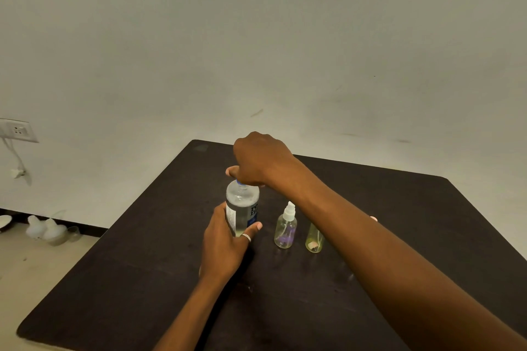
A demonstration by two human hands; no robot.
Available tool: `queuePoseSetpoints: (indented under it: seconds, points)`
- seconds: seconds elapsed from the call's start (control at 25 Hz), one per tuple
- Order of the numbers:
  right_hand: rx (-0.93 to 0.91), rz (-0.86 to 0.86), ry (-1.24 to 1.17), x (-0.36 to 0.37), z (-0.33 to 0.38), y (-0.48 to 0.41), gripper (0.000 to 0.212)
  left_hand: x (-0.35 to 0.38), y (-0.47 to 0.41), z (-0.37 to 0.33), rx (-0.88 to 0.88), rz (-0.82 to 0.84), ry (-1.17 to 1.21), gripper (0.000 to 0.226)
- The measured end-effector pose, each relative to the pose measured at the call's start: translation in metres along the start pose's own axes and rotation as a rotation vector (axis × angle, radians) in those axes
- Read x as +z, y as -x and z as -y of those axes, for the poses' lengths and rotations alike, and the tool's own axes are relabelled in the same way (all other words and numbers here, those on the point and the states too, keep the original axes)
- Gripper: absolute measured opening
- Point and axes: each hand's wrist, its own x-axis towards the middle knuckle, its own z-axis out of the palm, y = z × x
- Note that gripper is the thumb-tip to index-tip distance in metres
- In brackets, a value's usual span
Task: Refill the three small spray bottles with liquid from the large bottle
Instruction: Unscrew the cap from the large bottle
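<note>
large bottle point(242, 209) upright, axis vertical | left hand point(225, 248) clamped round its body from 7 o'clock; right hand point(261, 161) closed on cap at 12 | small spray bottles point(285, 226) at 3 o'clock

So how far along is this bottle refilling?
Barely started, it seems. The left hand steadies the large bottle upright on the table, while the right hand closes over its cap. The purple spray bottle has its sprayer on; the yellow-green bottle is partly hidden by the arm. All the pouring looks undone.
</note>
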Motion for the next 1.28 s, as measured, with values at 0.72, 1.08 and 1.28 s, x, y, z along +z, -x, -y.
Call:
queuePoseSetpoints:
  seconds: [0.72,1.08,1.28]
  points:
    - [0.014,-0.032,-0.035,0.006,-0.008,0.006,0.051,0.000,0.000,0.000,-0.005,0.003,0.005,0.063]
    - [-0.155,0.122,-0.203,0.006,-0.012,0.005,0.022,-0.001,0.001,-0.002,-0.007,0.012,-0.006,0.062]
    - [-0.175,0.169,-0.243,0.002,-0.010,0.008,0.042,-0.001,0.000,-0.001,-0.012,0.009,-0.009,0.061]
